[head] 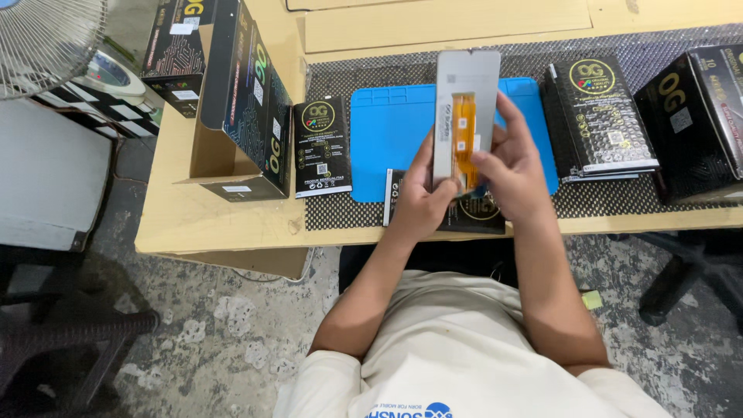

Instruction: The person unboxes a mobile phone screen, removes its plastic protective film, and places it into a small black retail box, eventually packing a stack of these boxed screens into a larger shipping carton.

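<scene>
Both hands hold a phone screen panel (464, 101) upright above the blue mat (387, 139), back side toward the camera, with its orange flex cable (464, 128) exposed. The left hand (418, 205) is closed on the panel's lower left edge; the right hand (515, 166) grips the right edge, with its fingers (487, 159) lying on or beside the flex. The main hazard is likely the flex: pressure or a sideways pull from those fingers could crease or tear it where it joins the panel. The panel is held only by its edges over the tabletop (232, 224), so a slackened grip could drop it onto the mat or the black packet (464, 213) lying below the hands. Uneven force between the two hands could twist the thin panel and crack the glass. Nearby things crowd the working zone: a second packet (323, 147) left of the mat, a stack of packets (600, 116) to the right, and open boxes (240, 101) at the left, which a swinging elbow could knock.
</scene>
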